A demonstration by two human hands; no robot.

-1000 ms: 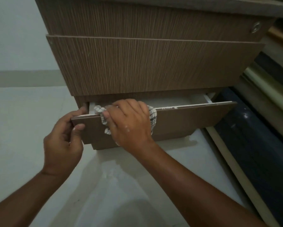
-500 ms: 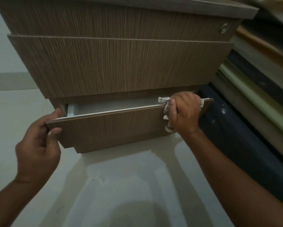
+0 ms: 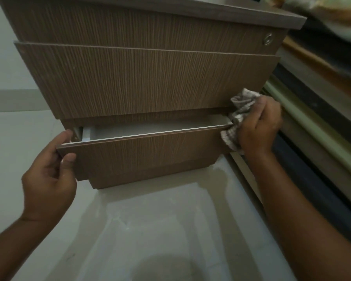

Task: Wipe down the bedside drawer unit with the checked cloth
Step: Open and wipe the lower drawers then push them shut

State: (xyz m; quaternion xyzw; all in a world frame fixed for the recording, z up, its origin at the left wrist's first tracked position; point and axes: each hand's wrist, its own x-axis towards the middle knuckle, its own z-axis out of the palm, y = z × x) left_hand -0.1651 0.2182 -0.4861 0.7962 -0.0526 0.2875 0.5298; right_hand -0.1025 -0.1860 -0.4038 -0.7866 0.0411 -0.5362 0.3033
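Cloth (image 3: 241, 110) bunched in right hand (image 3: 259, 126) (left hand (image 3: 48, 179) grips drawer (image 3: 146, 155) corner).

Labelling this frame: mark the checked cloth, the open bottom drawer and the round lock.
checked cloth (image 3: 242, 104), head view, bunched upper part.
bottom drawer (image 3: 150, 152), head view, front panel.
lock (image 3: 268, 39), head view, metal ring.

A pale, glossy floor (image 3: 150, 230) lies in dim light, with soft reflections and a dark shadow at its near edge. At left, a plain light wall (image 3: 0, 57) ends in a greyer skirting band (image 3: 14, 100). Along the right run a pale green rail (image 3: 312, 130), a dark panel (image 3: 312, 189) below it, and blurred bedding (image 3: 332, 13) above.
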